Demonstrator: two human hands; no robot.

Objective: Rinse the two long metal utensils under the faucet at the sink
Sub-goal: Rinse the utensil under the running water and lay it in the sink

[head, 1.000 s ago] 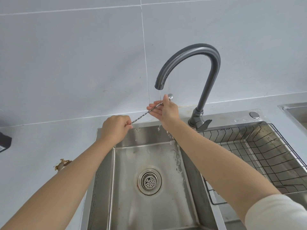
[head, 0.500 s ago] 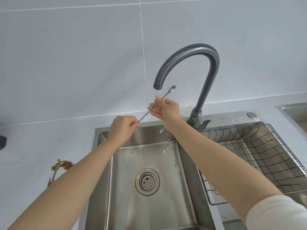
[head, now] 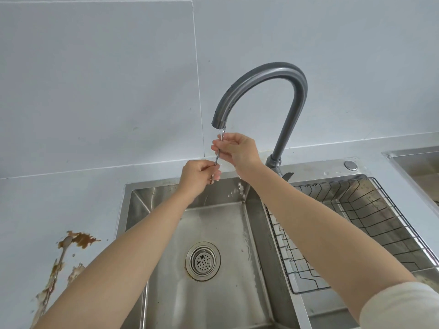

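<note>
hands work over the sink (head: 213, 300). nearest, on the counter left of the basin, the second utensil (head: 60, 257) lies in a brown spill (head: 85, 239), judged not yet rinsed. left hand (head: 199, 174) pinches the lower end of the twisted metal utensil (head: 217, 157); right hand (head: 240, 151), just beyond, pinches it near the top. since a second ago the utensil has swung from a slant to near upright, its tip now in the stream under the faucet (head: 261, 76): first rinse under way.

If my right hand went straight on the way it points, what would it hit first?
Probably the faucet spout beyond the right hand; depth is unclear, so it may pass toward the wall.
</note>
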